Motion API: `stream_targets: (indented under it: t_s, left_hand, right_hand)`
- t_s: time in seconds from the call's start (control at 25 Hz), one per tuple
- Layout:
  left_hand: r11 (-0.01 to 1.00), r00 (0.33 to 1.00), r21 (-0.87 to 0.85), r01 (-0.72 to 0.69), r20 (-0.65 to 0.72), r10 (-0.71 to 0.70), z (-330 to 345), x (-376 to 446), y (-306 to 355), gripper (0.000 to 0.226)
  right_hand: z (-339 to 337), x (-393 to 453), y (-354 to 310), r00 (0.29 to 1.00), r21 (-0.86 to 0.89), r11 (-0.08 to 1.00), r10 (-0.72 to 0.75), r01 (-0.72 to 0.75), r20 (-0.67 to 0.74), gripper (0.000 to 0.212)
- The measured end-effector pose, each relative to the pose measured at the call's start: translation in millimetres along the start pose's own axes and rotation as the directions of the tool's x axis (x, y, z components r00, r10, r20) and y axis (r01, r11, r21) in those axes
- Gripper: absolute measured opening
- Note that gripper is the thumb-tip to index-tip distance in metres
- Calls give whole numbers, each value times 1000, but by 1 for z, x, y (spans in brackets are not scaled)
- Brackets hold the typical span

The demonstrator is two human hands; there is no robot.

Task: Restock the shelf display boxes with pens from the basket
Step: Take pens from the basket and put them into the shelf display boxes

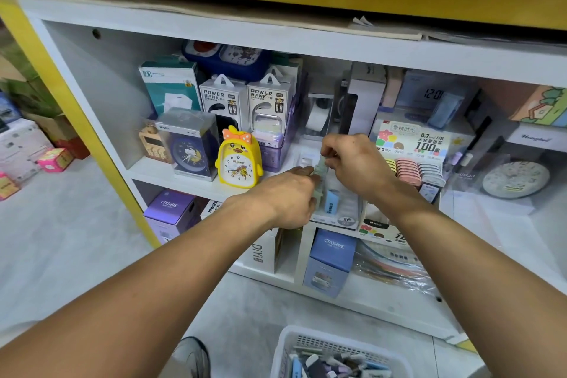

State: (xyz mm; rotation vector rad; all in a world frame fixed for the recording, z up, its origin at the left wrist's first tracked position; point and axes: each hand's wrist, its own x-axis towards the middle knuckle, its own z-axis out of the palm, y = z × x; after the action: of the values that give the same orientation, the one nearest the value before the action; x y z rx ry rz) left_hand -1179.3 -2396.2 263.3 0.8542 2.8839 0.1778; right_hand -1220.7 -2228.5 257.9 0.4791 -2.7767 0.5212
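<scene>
Nearest the camera, a white perforated basket [340,353] sits on the floor at the bottom edge of view, with a loose heap of pens [337,367] in it, white, blue and dark. Stock remains to be shelved.

Both forearms reach up to the middle shelf [171,172]. The left hand [287,199] is curled round the lower part of a pale green pen [320,173]. The right hand [352,163] pinches the upper end of the same item, fingers [329,152] narrow and closed on it. Whether a cap or a wrapper is being worked cannot be told.

Directly beneath the hands stands a white display box [343,209] marked 2B, with one light blue item [330,201] upright in it and open space beside that. Judgement: this box is only partly filled. To its right a second display box [414,169] holds rows of yellow, pink and grey items and appears well stocked.

Assessment: the task is mid-course, with one pen in hand, not yet seated in the box, and a good quantity left in the basket.
</scene>
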Motion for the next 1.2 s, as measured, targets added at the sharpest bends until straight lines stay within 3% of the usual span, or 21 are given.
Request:
stream_targets:
  t_s: [0.2, 0.32, 0.4, 0.48, 0.56, 0.64, 0.72, 0.76, 0.84, 0.88, 0.96, 1.04, 1.2]
  left_hand:
    - [1000, 1000, 0, 7, 1, -7, 0, -1, 1, 46]
    - [1000, 1000, -10, 4, 10, -3, -2, -2, 1, 46]
    - [999, 999, -29, 17, 33, -16, -3, -2, 1, 48]
    - [996, 998, -77, 51, 29, -49, -6, -5, 2, 45]
    - [990, 994, -120, 75, -64, -83, -8, -12, 6, 37]
    - [994, 973, -75, 78, -210, -92, -8, -21, 16, 30]
    - [994, 961, -79, 81, -257, -99, -1, -32, 29, 26]
    - [992, 972, -109, 70, -216, -93, 6, -37, 37, 26]
    - [985, 1000, -172, 20, 16, -18, 32, -47, 57, 28]
    - [979, 983, -203, 15, 184, 23, 51, -50, 65, 30]
    - [979, 877, -198, 39, 476, 61, 91, -53, 76, 31]
    - [987, 795, -152, 50, 604, 53, 140, -53, 81, 31]
    - [998, 771, -63, 25, 636, 21, 240, -64, 94, 25]
  right_hand:
    - [2, -3, -5, 998, -110, 994, 21, -15, 58, 15]
    - [1, -2, -10, 982, -175, 983, 83, -53, 168, 43]
    - [-4, -6, -13, 984, -167, 983, 101, -76, 146, 57]
    - [-14, -14, -14, 994, -124, 989, 92, -84, 61, 56]
    - [-26, -28, -16, 994, -16, 994, 109, -108, 13, 46]
    - [-37, -51, -22, 985, 127, 977, 168, -170, 30, 35]
    - [-39, -82, -27, 980, 193, 962, 184, -195, 76, 33]
    - [-36, -97, -28, 981, 167, 971, 154, -173, 120, 33]
    - [-21, -135, -23, 935, 35, 990, 115, -134, 336, 33]
    - [-9, -154, -18, 862, -31, 992, 118, -118, 493, 33]
    - [25, -191, -3, 676, -144, 986, 166, -90, 718, 36]
    - [68, -229, 14, 598, -200, 972, 235, -125, 766, 38]
    - [143, -307, 36, 548, -194, 915, 370, -353, 750, 40]
